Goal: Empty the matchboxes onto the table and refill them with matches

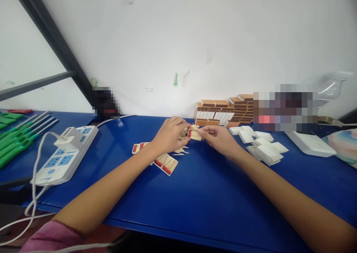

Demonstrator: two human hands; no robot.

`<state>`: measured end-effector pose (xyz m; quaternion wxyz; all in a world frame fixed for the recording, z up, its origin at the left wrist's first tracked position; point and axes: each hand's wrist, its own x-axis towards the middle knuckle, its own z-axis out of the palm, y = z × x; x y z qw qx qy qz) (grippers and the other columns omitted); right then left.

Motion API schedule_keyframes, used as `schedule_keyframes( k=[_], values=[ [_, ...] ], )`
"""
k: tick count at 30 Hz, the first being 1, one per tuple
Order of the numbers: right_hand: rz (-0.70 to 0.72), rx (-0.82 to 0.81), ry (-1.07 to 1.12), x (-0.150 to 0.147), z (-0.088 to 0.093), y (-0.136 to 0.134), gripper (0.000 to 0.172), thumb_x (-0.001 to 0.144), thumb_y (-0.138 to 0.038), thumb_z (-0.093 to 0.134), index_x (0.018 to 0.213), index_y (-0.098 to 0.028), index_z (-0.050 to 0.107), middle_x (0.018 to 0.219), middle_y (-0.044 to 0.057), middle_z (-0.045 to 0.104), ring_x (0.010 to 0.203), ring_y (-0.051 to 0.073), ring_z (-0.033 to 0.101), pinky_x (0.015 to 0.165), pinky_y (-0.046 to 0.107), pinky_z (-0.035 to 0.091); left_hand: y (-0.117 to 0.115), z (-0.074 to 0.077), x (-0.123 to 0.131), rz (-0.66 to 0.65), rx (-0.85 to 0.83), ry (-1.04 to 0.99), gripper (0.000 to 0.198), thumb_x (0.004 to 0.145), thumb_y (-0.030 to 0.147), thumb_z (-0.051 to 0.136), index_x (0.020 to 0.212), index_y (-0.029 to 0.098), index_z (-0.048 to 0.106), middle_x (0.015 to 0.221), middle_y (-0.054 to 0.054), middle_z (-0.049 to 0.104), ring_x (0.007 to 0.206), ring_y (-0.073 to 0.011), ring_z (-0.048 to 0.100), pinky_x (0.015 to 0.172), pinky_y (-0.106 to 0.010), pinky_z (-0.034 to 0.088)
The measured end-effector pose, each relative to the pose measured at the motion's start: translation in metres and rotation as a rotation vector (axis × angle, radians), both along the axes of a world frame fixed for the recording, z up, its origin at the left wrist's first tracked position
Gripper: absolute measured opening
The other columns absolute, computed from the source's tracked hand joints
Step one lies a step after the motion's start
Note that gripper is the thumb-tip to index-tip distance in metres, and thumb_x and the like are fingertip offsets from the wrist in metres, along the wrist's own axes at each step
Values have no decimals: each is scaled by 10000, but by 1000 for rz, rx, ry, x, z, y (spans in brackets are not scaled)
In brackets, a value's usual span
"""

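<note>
Match tray (194, 135): in the middle of the scene above the table, between the two hands, packed with pale sticks, red heads toward its left end (a few sticks lie heaped at its far edge).
Right hand (219, 138): thumb and fingers nearly closed, pinching the match tray by its right end.
Left hand (170, 134): fingers curled, tips at the match tray's left side (whether they grip it or a match, I cannot tell).
Loose matches (181, 151): scattered beneath and beside the left hand, partly hidden by it.
Filled trays (168, 165): on the table, nearer the wearer than the loose matches, with more partly covered by the left forearm.
Matchboxes (242, 111): brown, stacked against the wall (156, 41), beyond the right hand.
White trays (268, 152): in a loose pile to the right of the right hand.
White box (311, 143): farther right, flat on the table.
Power strip (80, 149): at left, a white plug (67, 141) and cable in it.
Green-handled tools (16, 145): side by side at the far left (metal rods pointing away).
Table (200, 193): blue, under everything.
</note>
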<state>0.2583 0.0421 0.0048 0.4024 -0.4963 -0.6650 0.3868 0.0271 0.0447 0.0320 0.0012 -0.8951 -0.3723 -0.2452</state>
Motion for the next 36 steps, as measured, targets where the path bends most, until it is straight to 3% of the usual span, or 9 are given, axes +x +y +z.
schedule_keyframes(
  k=[4,7,13,21,29,36],
  values=[
    [-16,61,-15,0,-4,8,551,775,-750,730,859,-206,718,845,87,771,716,220,676,652,351,541,-7,-6,8,69,-16,-49,733,840,492,810,1461,228,524,1474,-114,571,1428,-310,465,1198,-496,364],
    [-46,107,-62,0,-7,9,480,773,-687,771,878,-219,734,826,68,761,691,213,644,679,366,531,-10,-14,14,100,-6,10,829,822,542,825,1501,218,476,1550,-151,502,1509,-347,371,1237,-540,292],
    [-103,293,-276,2,-10,5,291,892,-527,691,889,-239,728,762,38,728,630,199,594,637,338,457,-9,-25,22,256,-22,29,712,851,510,805,1433,199,536,1496,-166,547,1498,-374,379,1224,-570,281],
    [-74,446,-470,2,-15,0,120,965,-357,610,972,-248,660,898,63,741,790,253,670,700,366,469,-10,-26,22,272,23,25,615,886,477,768,1391,184,574,1445,-164,591,1473,-370,412,1219,-566,285],
    [-76,593,-713,2,-13,-5,193,1054,-352,513,1102,-226,652,1032,104,730,905,275,702,679,362,471,-9,-23,17,276,45,57,639,852,520,803,1348,170,603,1444,-170,591,1474,-382,406,1215,-569,289],
    [-122,826,-921,0,-18,-7,317,1112,-385,417,1092,-183,660,1016,90,750,821,209,692,588,324,385,-6,-26,14,264,82,44,672,820,547,830,1343,186,611,1430,-166,601,1457,-383,422,1197,-569,307]
  ],
)
